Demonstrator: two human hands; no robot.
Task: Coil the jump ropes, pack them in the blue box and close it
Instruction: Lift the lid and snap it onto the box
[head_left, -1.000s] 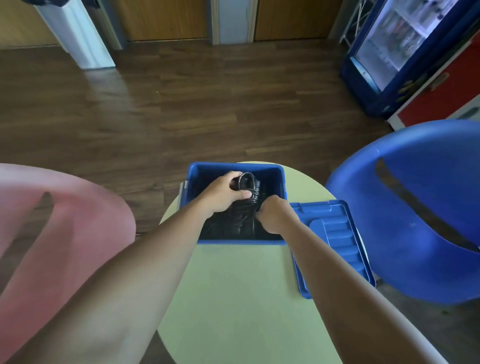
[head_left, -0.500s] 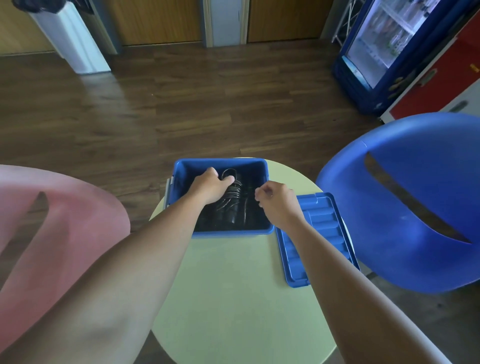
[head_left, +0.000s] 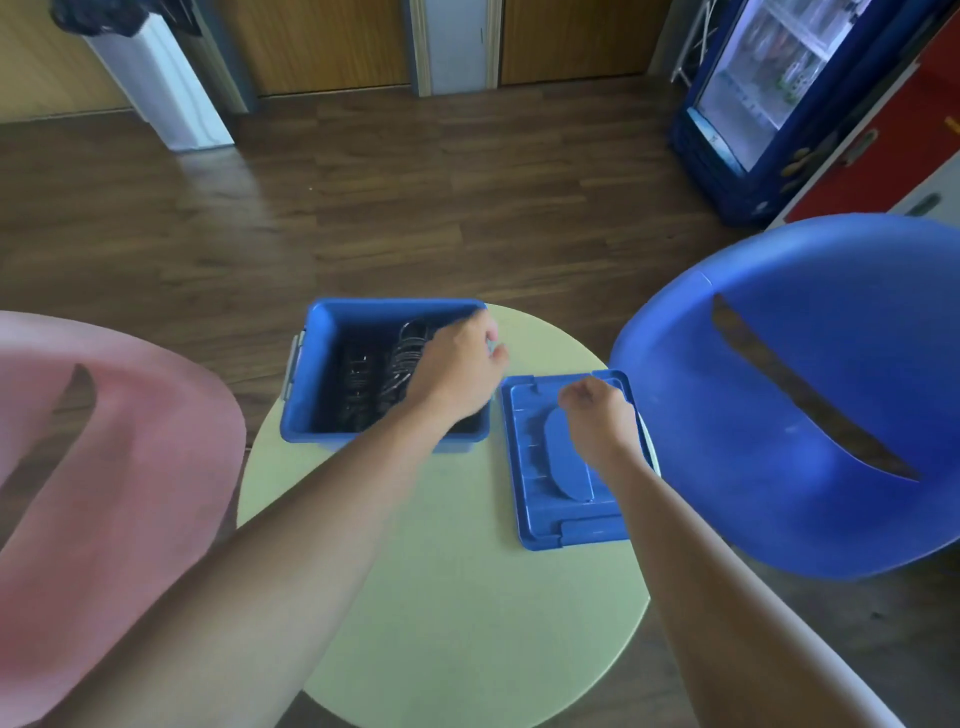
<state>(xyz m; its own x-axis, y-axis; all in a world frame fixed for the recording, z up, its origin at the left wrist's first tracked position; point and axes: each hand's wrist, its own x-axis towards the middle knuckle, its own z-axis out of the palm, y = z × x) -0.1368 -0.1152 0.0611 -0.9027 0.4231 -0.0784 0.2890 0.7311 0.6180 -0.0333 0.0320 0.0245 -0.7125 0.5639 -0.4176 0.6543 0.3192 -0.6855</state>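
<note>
Over the far end of the lid (head_left: 563, 514), the right hand (head_left: 597, 418) hovers with its fingers loosely curled and nothing visibly held between them. The left hand (head_left: 457, 371) reaches across the right rim of the blue box (head_left: 311, 374), its back to the camera, so I cannot tell whether the fingers grip the rim or only rest there. Inside the box, just left of that hand, lie the jump ropes (head_left: 397, 364), dark coils settled on the bottom. The box stands open on the far side of a round pale green table (head_left: 457, 597), with the lid flat beside it on the right, close to the table edge. Both parts look like thin moulded plastic: light, fairly stiff, a little smooth, and likely to flex if lifted by one corner. The lid is probably best taken by its two short ends. The ropes are limp yet springy, so a coil may rise and want pressing down first. A pink chair (head_left: 104, 467) and a blue chair (head_left: 805, 415) flank the table.
</note>
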